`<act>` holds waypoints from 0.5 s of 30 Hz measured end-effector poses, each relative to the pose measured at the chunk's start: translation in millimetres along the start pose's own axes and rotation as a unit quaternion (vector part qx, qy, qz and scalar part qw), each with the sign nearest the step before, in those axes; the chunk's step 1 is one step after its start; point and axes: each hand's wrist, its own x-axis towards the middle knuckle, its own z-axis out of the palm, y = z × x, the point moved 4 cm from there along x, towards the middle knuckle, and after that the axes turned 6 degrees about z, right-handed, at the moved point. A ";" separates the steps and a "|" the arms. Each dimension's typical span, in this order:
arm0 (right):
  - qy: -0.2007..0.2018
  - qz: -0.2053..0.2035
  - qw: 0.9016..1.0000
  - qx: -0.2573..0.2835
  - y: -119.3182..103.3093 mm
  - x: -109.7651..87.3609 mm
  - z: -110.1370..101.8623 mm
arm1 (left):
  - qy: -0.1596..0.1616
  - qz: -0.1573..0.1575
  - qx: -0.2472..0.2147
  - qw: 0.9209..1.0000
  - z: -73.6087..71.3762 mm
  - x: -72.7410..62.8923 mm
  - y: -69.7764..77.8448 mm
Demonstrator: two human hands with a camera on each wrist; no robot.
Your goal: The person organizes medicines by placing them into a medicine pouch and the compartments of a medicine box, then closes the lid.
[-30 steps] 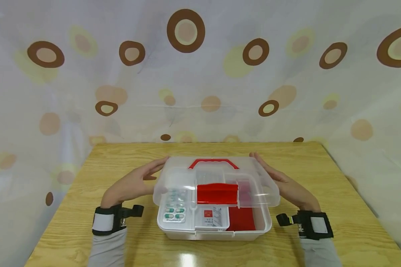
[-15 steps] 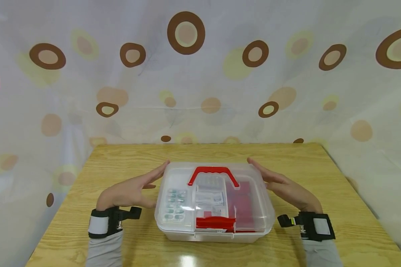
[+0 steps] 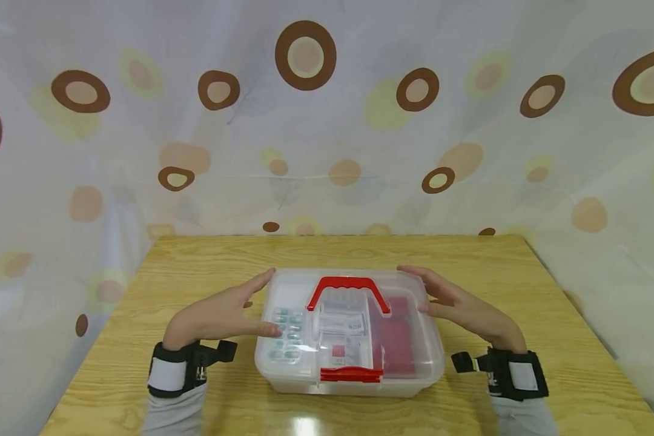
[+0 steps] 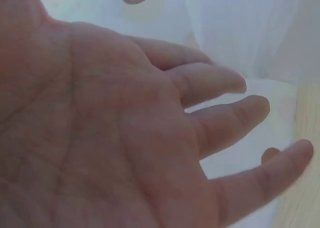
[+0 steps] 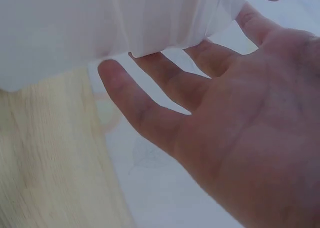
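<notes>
A medicine box (image 3: pixel 354 387) with a white base stands on the table, its clear lid (image 3: pixel 427 357) lying down over it. The lid has a red handle (image 3: pixel 349 282) and a red front latch (image 3: pixel 351 375). Through it show a blister pack of capsules (image 3: pixel 286 340), white packets (image 3: pixel 340 324) and something red (image 3: pixel 398 345). My left hand (image 3: pixel 218 318) is spread at the left side, thumb over the lid, fingertips at the back corner. At the right side, my right hand (image 3: pixel 469 309) has its thumb at the lid's edge. Its fingers reach the box wall (image 5: pixel 60 32) in the right wrist view.
The wooden table (image 3: pixel 207 257) extends around the box on every side. A pale curtain (image 3: pixel 343 121) with brown and yellow spots hangs behind it and along both sides.
The lid has come down from partly raised to lying over the base, and the red latch has dropped to the front edge. My left thumb has moved onto the lid; my right fingers have shifted inward.
</notes>
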 end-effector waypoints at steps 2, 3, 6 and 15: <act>0.000 0.012 1.000 0.007 -1.8 -1.2 1.8 | 0.005 -0.008 0.020 1.000 2.2 -1.0 7.1; -0.001 0.015 1.000 0.010 -2.6 -1.6 2.4 | 0.008 -0.010 0.030 0.999 3.0 -2.2 11.9; -0.007 0.019 1.000 0.017 -3.5 -2.2 3.2 | 0.035 0.004 0.075 0.997 7.4 -6.2 30.5; -0.010 0.018 1.000 0.004 -1.8 -1.5 1.3 | 0.032 0.067 0.156 0.985 59.7 7.1 93.5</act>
